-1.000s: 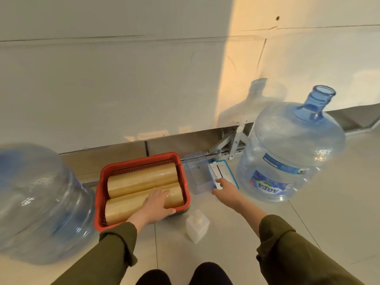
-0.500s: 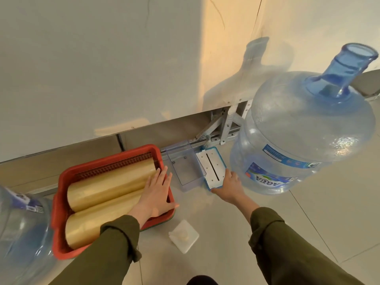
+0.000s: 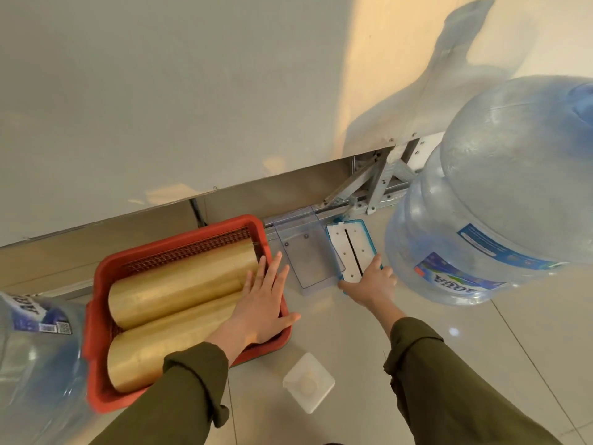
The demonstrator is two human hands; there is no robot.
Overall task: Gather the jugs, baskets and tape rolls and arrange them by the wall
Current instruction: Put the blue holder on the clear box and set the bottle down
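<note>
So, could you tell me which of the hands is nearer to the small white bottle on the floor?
Left. The left hand lies flat on the red basket, just up-left of the bottle; the right hand is farther up, at the white slotted panel.

Red basket (image 3: 96,358) on floor (image 3: 481,364) by wall (image 3: 192,91), two tape rolls (image 3: 179,281) lying side by side inside. Left hand (image 3: 260,306) flat, fingers spread, on basket's right rim and roll ends. Right hand (image 3: 369,284) on near edge of white slotted plate (image 3: 351,248); clear tray (image 3: 308,258) just left of it. Jug (image 3: 500,194) far right, second jug (image 3: 35,358) at left edge. Small white bottle (image 3: 308,382) near, between the arms.
</note>
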